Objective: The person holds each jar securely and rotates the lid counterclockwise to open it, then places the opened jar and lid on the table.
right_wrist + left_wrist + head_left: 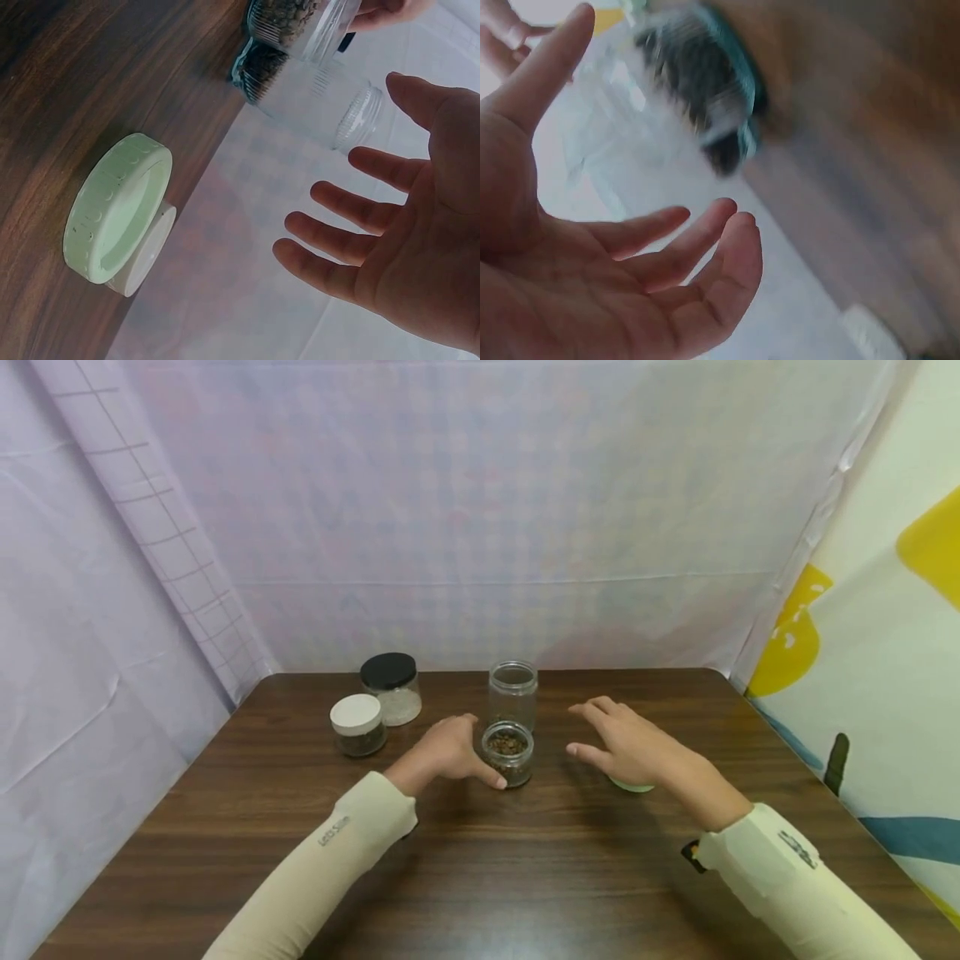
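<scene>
My left hand (447, 750) reaches beside a small clear open jar (507, 752) holding brown bits, thumb close to its near side. Its fingers are spread around a gap in the left wrist view, with the jar (690, 71) apart from the palm. Behind it stands a taller open clear jar (513, 693); the right wrist view shows dark material low in this jar (307, 105). Over the table to the right, my right hand (626, 745) has its fingers extended and holds nothing. A pale green screw lid (632, 787) lies below it, mostly hidden by the hand.
Left of the open jars stand a white-lidded jar (357, 725) with dark contents and a black-lidded jar (392, 689) with whitish contents. Next to the green lid (118, 210) lies a white lid (144, 253). A cloth curtain (480, 527) hangs behind the wooden table (525, 877).
</scene>
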A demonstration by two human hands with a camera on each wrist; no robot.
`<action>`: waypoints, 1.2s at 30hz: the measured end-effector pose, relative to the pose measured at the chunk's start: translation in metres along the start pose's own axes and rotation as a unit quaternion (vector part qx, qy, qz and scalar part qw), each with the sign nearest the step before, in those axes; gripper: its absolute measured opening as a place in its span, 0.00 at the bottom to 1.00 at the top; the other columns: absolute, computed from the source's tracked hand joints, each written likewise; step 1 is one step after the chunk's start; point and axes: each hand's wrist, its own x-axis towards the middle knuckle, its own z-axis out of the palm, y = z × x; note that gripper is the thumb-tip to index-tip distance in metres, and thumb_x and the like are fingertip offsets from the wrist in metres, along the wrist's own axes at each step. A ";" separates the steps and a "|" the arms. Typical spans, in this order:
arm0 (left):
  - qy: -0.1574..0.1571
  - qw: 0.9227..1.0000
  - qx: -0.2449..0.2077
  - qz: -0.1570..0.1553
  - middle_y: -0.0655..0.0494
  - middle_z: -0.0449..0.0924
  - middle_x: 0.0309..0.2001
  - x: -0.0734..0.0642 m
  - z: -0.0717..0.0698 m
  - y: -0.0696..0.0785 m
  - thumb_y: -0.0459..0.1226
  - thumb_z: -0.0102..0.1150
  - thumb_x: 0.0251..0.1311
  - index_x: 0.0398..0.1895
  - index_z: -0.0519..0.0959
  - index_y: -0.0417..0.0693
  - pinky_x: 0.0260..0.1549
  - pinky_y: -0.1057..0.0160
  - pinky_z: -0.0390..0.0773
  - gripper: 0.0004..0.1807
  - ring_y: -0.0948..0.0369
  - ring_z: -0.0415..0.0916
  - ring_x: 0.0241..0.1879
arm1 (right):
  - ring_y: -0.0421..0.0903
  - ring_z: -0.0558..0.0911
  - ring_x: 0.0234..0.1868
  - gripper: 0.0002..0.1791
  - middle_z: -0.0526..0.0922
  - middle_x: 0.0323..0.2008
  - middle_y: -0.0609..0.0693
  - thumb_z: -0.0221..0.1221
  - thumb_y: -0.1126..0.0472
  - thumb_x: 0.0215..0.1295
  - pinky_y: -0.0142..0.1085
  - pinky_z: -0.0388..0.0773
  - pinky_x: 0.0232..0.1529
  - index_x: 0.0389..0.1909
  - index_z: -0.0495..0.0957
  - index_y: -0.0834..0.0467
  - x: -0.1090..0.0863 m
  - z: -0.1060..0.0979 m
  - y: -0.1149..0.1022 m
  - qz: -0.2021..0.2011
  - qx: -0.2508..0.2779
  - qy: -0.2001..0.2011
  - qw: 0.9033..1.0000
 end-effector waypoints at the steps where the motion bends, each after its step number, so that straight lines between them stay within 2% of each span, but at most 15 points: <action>1: 0.008 1.000 -0.004 0.001 0.44 0.76 0.64 -0.001 -0.005 -0.002 0.57 0.82 0.40 0.69 0.69 0.41 0.62 0.46 0.73 0.55 0.46 0.73 0.64 | 0.66 0.70 0.68 0.37 0.67 0.70 0.63 0.53 0.39 0.74 0.62 0.70 0.64 0.74 0.63 0.57 0.000 0.000 0.000 0.002 0.000 -0.001 1.000; 2: 0.024 1.000 -0.013 0.003 0.44 0.75 0.65 -0.003 -0.009 -0.005 0.57 0.80 0.44 0.70 0.69 0.42 0.62 0.46 0.74 0.52 0.46 0.73 0.64 | 0.66 0.70 0.68 0.37 0.67 0.70 0.63 0.53 0.39 0.74 0.61 0.70 0.64 0.74 0.63 0.56 -0.001 0.000 0.001 0.004 0.001 -0.001 1.000; 4: 0.081 0.996 -0.034 0.014 0.45 0.78 0.62 -0.006 -0.019 -0.013 0.55 0.74 0.53 0.67 0.72 0.45 0.57 0.46 0.77 0.42 0.47 0.76 0.61 | 0.66 0.70 0.68 0.37 0.67 0.70 0.63 0.54 0.39 0.74 0.62 0.70 0.64 0.74 0.63 0.57 -0.002 0.000 0.001 0.005 0.002 -0.001 1.000; 7: 0.188 0.980 -0.057 0.033 0.47 0.82 0.56 -0.009 -0.034 -0.028 0.50 0.66 0.64 0.58 0.78 0.47 0.53 0.47 0.79 0.25 0.49 0.79 0.54 | 0.65 0.70 0.68 0.36 0.67 0.70 0.62 0.54 0.40 0.74 0.61 0.70 0.63 0.74 0.63 0.57 -0.003 0.000 0.002 0.006 0.003 0.001 1.000; 9: 0.240 0.969 -0.048 0.021 0.45 0.82 0.56 -0.010 -0.045 -0.041 0.50 0.62 0.67 0.56 0.80 0.47 0.56 0.44 0.75 0.22 0.46 0.77 0.57 | 0.64 0.71 0.68 0.36 0.67 0.70 0.62 0.54 0.40 0.75 0.61 0.71 0.63 0.74 0.63 0.57 -0.004 0.001 0.002 0.003 0.003 0.001 1.000; 10: 0.251 0.967 -0.041 0.004 0.43 0.80 0.58 -0.011 -0.051 -0.049 0.51 0.61 0.67 0.57 0.80 0.46 0.58 0.41 0.72 0.24 0.44 0.73 0.60 | 0.64 0.71 0.68 0.36 0.67 0.70 0.61 0.54 0.39 0.74 0.60 0.71 0.63 0.74 0.63 0.56 -0.005 0.001 0.002 0.003 0.004 0.001 1.000; 12: 0.243 0.968 -0.032 -0.045 0.39 0.71 0.66 -0.013 -0.063 -0.067 0.55 0.59 0.66 0.63 0.75 0.45 0.62 0.34 0.63 0.30 0.38 0.62 0.67 | 0.63 0.71 0.68 0.36 0.67 0.71 0.60 0.54 0.40 0.74 0.60 0.71 0.63 0.74 0.64 0.56 -0.008 0.002 0.002 0.001 0.006 0.002 1.000; 15: 0.193 0.973 -0.029 -0.124 0.31 0.55 0.72 -0.016 -0.077 -0.095 0.63 0.58 0.63 0.73 0.64 0.44 0.61 0.26 0.53 0.44 0.31 0.47 0.70 | 0.62 0.71 0.69 0.36 0.67 0.71 0.59 0.54 0.40 0.74 0.60 0.71 0.64 0.74 0.64 0.55 -0.013 0.003 0.002 -0.003 0.006 0.006 1.000; 17: 0.156 0.974 -0.039 -0.161 0.27 0.49 0.73 -0.019 -0.082 -0.113 0.66 0.58 0.60 0.77 0.56 0.42 0.60 0.24 0.51 0.53 0.28 0.44 0.70 | 0.62 0.71 0.68 0.35 0.67 0.70 0.59 0.55 0.40 0.74 0.60 0.71 0.64 0.74 0.64 0.55 -0.015 0.003 0.002 -0.004 0.005 0.011 1.000; 19: 0.133 0.973 -0.050 -0.179 0.25 0.47 0.73 -0.021 -0.083 -0.128 0.68 0.61 0.56 0.78 0.50 0.40 0.59 0.23 0.52 0.59 0.26 0.44 0.70 | 0.62 0.71 0.68 0.35 0.68 0.70 0.59 0.54 0.40 0.74 0.60 0.71 0.64 0.74 0.64 0.55 -0.016 0.002 0.002 -0.005 0.002 0.014 1.000; 22: 0.112 0.975 -0.061 -0.184 0.22 0.48 0.73 -0.023 -0.082 -0.144 0.67 0.66 0.52 0.79 0.44 0.34 0.60 0.24 0.54 0.66 0.24 0.46 0.69 | 0.62 0.71 0.68 0.35 0.68 0.70 0.59 0.54 0.40 0.74 0.60 0.71 0.64 0.74 0.64 0.55 -0.017 0.002 0.003 -0.006 0.002 0.016 1.000; 24: 0.099 0.975 -0.085 -0.179 0.20 0.49 0.72 -0.025 -0.079 -0.152 0.63 0.70 0.51 0.78 0.40 0.30 0.64 0.27 0.57 0.69 0.25 0.48 0.70 | 0.63 0.71 0.68 0.35 0.68 0.70 0.59 0.54 0.39 0.74 0.60 0.70 0.64 0.73 0.65 0.55 -0.017 0.002 0.003 -0.006 0.003 0.016 1.000; 28: 0.078 0.973 -0.138 -0.170 0.19 0.51 0.71 -0.026 -0.072 -0.161 0.55 0.75 0.51 0.77 0.38 0.25 0.67 0.35 0.63 0.70 0.29 0.55 0.70 | 0.63 0.71 0.68 0.35 0.70 0.69 0.58 0.52 0.37 0.74 0.61 0.70 0.64 0.73 0.66 0.54 -0.016 0.003 0.003 -0.014 0.003 0.020 1.000; 32: 0.086 0.972 -0.153 -0.157 0.22 0.59 0.68 -0.025 -0.066 -0.164 0.50 0.78 0.49 0.75 0.46 0.22 0.65 0.38 0.67 0.65 0.32 0.63 0.66 | 0.64 0.71 0.68 0.35 0.70 0.68 0.58 0.52 0.37 0.74 0.61 0.70 0.64 0.72 0.67 0.54 -0.015 0.005 0.003 -0.019 0.004 0.025 1.000; 36: 0.105 0.973 -0.136 -0.154 0.24 0.66 0.64 -0.023 -0.064 -0.164 0.47 0.80 0.46 0.69 0.57 0.20 0.62 0.40 0.70 0.58 0.34 0.69 0.61 | 0.64 0.70 0.68 0.34 0.70 0.69 0.58 0.53 0.39 0.74 0.61 0.69 0.64 0.72 0.67 0.55 -0.013 0.006 0.003 -0.018 0.007 0.025 1.000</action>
